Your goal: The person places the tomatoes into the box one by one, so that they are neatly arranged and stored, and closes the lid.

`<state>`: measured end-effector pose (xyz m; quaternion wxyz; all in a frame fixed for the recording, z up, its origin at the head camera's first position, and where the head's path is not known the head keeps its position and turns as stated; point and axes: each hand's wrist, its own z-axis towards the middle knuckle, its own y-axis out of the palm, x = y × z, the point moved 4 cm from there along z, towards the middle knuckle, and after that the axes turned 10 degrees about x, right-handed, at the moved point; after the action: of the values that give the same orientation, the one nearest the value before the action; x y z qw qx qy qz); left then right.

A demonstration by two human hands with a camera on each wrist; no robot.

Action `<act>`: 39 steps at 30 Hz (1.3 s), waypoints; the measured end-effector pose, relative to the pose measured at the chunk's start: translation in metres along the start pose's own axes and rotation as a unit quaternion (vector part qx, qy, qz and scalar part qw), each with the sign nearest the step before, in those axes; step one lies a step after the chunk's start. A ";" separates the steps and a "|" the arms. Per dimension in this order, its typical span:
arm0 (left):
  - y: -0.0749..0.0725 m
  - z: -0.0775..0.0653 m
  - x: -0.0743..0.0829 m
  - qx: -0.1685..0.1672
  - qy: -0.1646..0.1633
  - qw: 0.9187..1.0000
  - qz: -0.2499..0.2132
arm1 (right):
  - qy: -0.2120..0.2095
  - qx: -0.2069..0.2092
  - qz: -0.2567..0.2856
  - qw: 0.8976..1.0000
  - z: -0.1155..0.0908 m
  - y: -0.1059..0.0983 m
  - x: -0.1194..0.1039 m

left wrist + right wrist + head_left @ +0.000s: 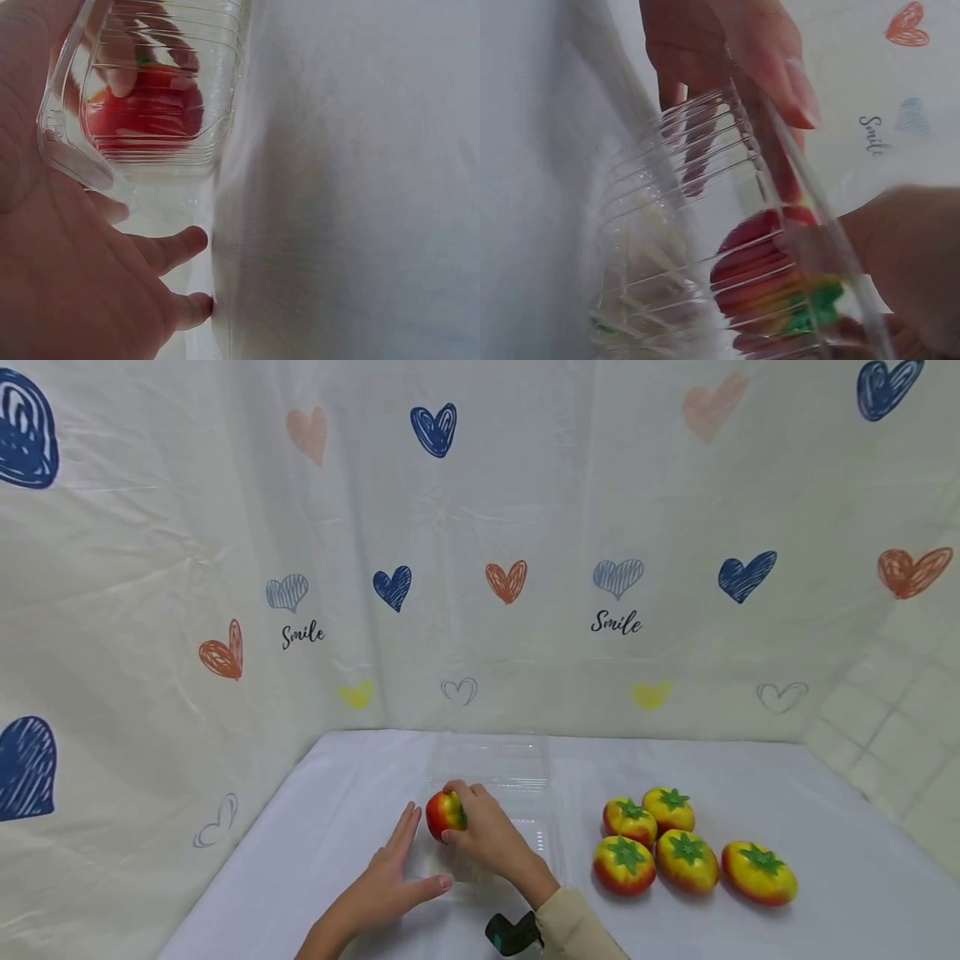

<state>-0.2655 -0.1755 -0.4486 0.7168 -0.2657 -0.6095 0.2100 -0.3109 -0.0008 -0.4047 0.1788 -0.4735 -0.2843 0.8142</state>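
While our right grip (487, 828) pinches one red-and-yellow fruit (441, 816) within the left side of the clear container (553, 847), our left grip (382, 881) spreads wide beside it, holding nothing. We judge the work early: one fruit is in but not released, and five more fruits (686, 862) lie on the counter (832, 860). Our right grip partly hides the held fruit; transparent plastic blurs the container's edges.

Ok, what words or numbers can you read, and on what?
"Smile": curtain, left, under a light blue heart.
"Smile": curtain, right, under another light blue heart.
"Smile": curtain, right wrist view; can't tell which one.
No readable words on the fruits or box.
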 end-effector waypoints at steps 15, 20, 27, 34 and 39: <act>0.003 0.004 -0.001 -0.001 -0.002 1.000 0.005 | 0.029 0.006 -0.017 0.999 0.001 0.008 0.005; 0.002 0.006 -0.002 0.000 -0.002 1.000 0.006 | 0.039 0.009 -0.025 0.999 0.001 0.008 0.004; 0.001 0.006 -0.003 0.005 0.001 1.000 0.008 | 0.051 -0.008 -0.019 0.998 0.001 0.006 0.003; 0.005 0.005 -0.005 0.007 0.007 1.000 0.000 | 0.059 -0.015 -0.022 0.998 -0.003 -0.003 0.004; 0.006 0.004 -0.005 0.008 0.009 1.000 0.001 | 0.046 -0.013 -0.018 0.999 -0.009 -0.014 0.003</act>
<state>-0.2703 -0.1731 -0.4555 0.7240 -0.2625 -0.6013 0.2133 -0.3045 0.0141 -0.4009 0.1999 -0.5072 -0.2951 0.7847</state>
